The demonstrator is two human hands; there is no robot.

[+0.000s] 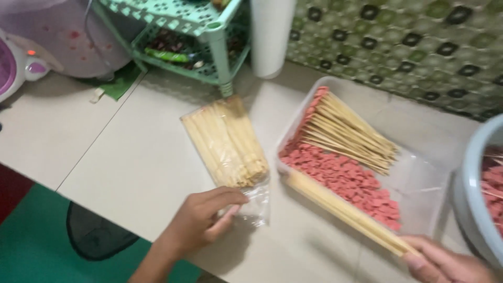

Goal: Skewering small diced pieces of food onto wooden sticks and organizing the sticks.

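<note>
My left hand [201, 217] rests on the tiled floor and pinches the open end of a clear plastic bag of bamboo skewers [228, 140]. My right hand [445, 262], at the bottom right, grips one end of a loose bundle of skewers [340, 209] that slants up-left along the near wall of a clear plastic tub [419, 183]. Inside the tub lie several skewers loaded with red sausage slices [340, 133] and a layer of loose red slices [351, 175].
A pale blue basin [471, 194] with more red pieces stands at the right edge. A green plastic rack [194, 36] and a white roll [271, 36] stand behind. A patterned wall is at the upper right, a pink appliance [15, 65] at the left, and a dark round object [97, 236] on the green mat.
</note>
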